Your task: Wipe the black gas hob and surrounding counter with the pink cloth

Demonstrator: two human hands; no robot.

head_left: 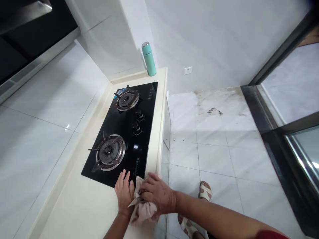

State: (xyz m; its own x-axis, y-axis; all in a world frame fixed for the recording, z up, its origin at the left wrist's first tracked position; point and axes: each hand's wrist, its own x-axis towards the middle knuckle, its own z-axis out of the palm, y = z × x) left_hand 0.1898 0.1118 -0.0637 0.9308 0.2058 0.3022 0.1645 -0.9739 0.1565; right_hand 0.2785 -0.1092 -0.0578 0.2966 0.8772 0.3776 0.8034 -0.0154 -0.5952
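A black glass gas cooktop (pixel 124 129) with two burners is set into the cream countertop (pixel 94 209). My left hand (pixel 124 192) rests at the cooktop's near edge, its fingers stretched out and holding nothing. Beside it, my right hand (pixel 160 194) presses a crumpled pale pink cloth (pixel 143 212) onto the counter by the cooktop's near right corner. Its fingers curl over the cloth, and part of the cloth lies hidden under them. The near burner (pixel 111 151) is just beyond my left fingertips. Two control knobs (pixel 136 127) stand between the burners.
A teal thermos bottle (pixel 149 61) stands upright at the counter's far end. Above on the left hangs a black range hood (pixel 32 33). The counter's right edge drops to a tiled floor (pixel 214 156) with dark stains. A dark-framed glass door (pixel 276 129) is at the right.
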